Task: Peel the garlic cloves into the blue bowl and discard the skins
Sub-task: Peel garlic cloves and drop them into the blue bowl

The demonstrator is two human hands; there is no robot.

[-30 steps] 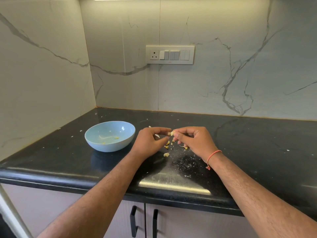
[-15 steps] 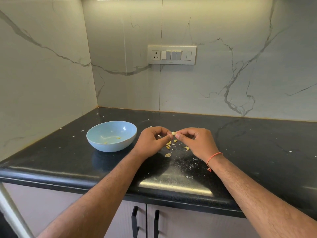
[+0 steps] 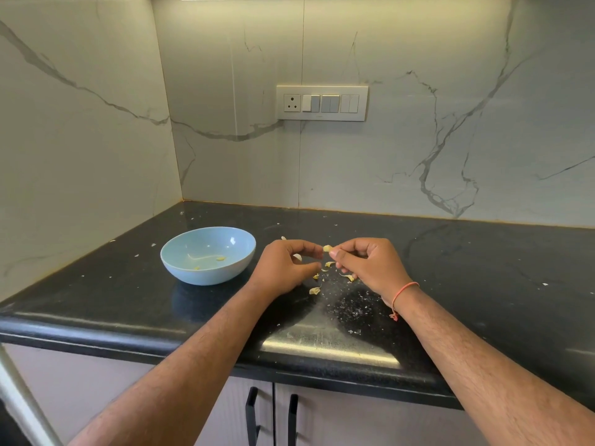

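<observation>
Pinching the garlic clove (image 3: pixel 327 248) between both hands, I see my right hand (image 3: pixel 365 267) gripping it and my left hand (image 3: pixel 285 267) picking skin; slippery, it could drop among skins (image 3: pixel 328 275) on the surface (image 3: pixel 483 278), missing the blue bowl (image 3: pixel 208 255).

Both forearms were bare and hairy, with no sleeves in view. The right wrist (image 3: pixel 406 296) wore a thin orange thread band (image 3: pixel 405 290) (a small knotted tail hung from its lower side).
</observation>
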